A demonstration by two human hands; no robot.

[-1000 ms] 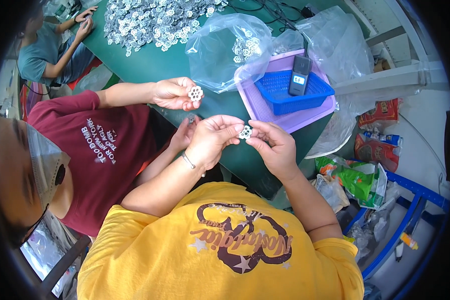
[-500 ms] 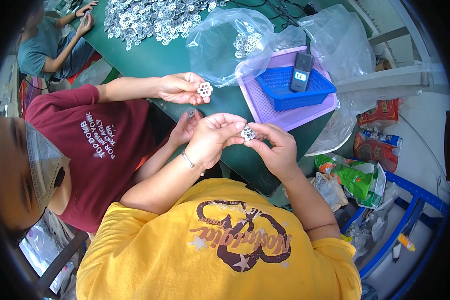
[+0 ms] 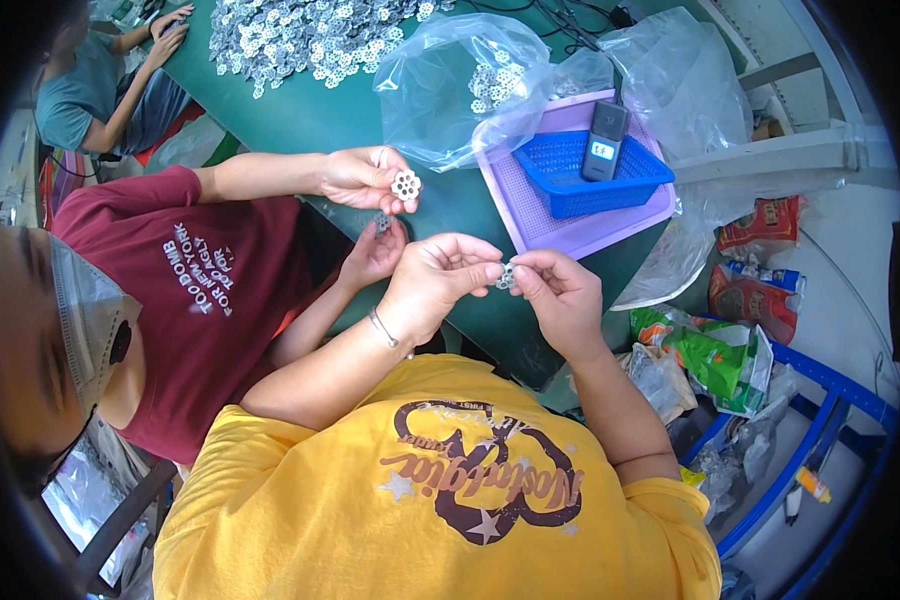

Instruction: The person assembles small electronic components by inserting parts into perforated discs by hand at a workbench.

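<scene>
Between my two hands, over the near edge of the green table, is a small grey flower-shaped part with holes (image 3: 506, 277). My left hand (image 3: 438, 282), with a bracelet at the wrist, pinches it from the left. The thumb and forefinger of my right hand (image 3: 562, 296) grip its other side. Close on the left, a co-worker in a dark red shirt holds a similar part (image 3: 405, 185) in one hand (image 3: 365, 175) and another, darker one (image 3: 383, 223) in the other hand (image 3: 373, 255).
A large heap of such parts (image 3: 305, 40) lies on the green table (image 3: 315, 115). Beside it, a clear bag (image 3: 425, 110) contains several more. A lilac tray (image 3: 560, 238) carries a blue basket (image 3: 565, 195) with a dark handheld device (image 3: 604, 145). Another person (image 3: 95, 100) sits at far left.
My hands have shifted slightly right and down, and the part between them has turned more edge-on. The co-worker's upper part has turned to face more squarely this way.
</scene>
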